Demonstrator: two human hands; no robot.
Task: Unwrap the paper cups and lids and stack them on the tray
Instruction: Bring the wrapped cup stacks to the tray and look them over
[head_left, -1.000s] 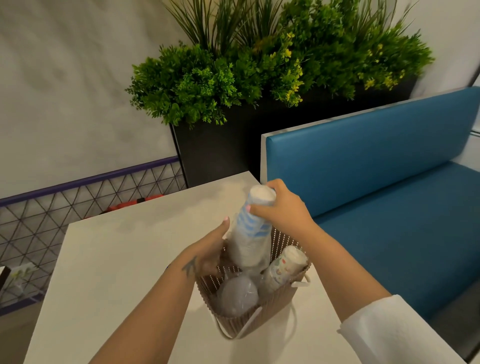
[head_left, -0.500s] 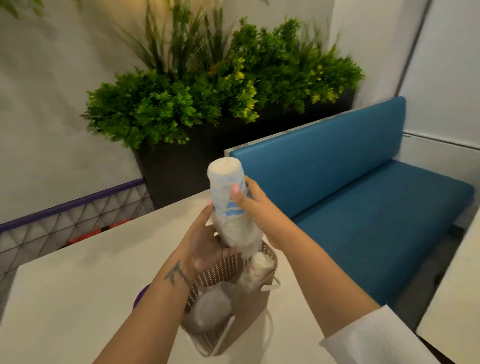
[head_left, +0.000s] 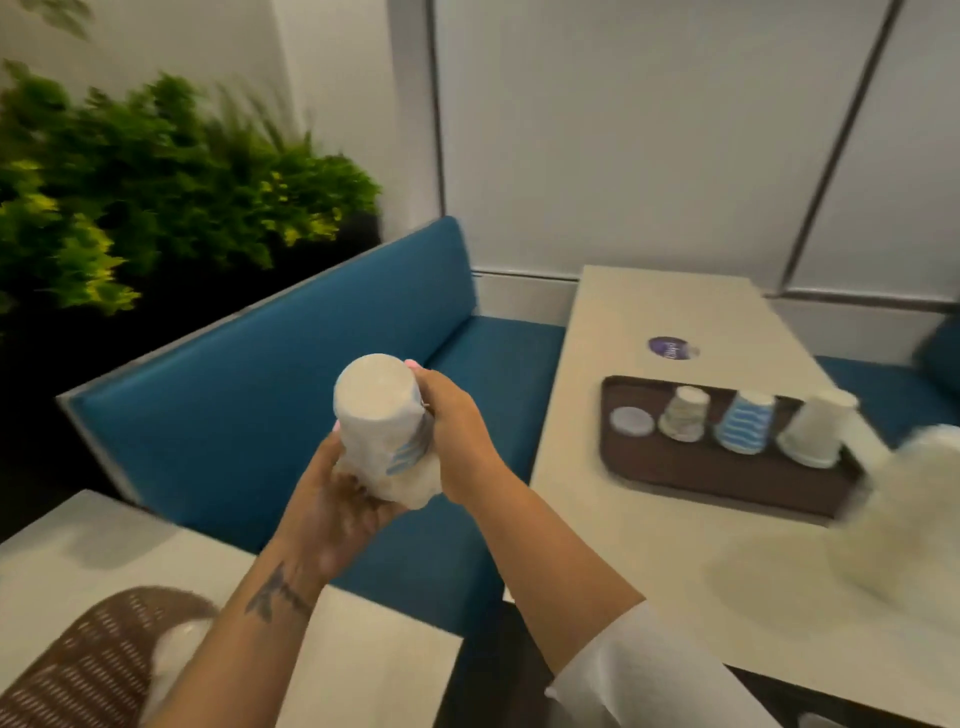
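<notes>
A person is holding a wrapped stack of paper cups (head_left: 382, 423) in both hands above the gap between two tables, its flat end tilted up toward the camera. The left hand (head_left: 332, 501) is cupping the lower, crumpled end of the wrapping, fingers curled around it, while the right hand (head_left: 454, 431) is gripping the stack's side, fingertips curling over its upper edge. Blue stripes are showing through the wrapping near the left hand's grip. Well to the right of the held stack, a brown tray (head_left: 717, 470) is sitting on the far table (head_left: 639, 519), carrying a lid (head_left: 632, 420), a patterned cup stack (head_left: 684, 413), a blue-striped cup stack (head_left: 744, 420) and a white cup stack (head_left: 815, 426), all upside down. Below and left of the hands, a brown woven basket (head_left: 98, 660) is resting on the near table (head_left: 363, 670). A blue bench (head_left: 260, 395) is running behind the grip, with green plants (head_left: 156, 176) beyond it.
</notes>
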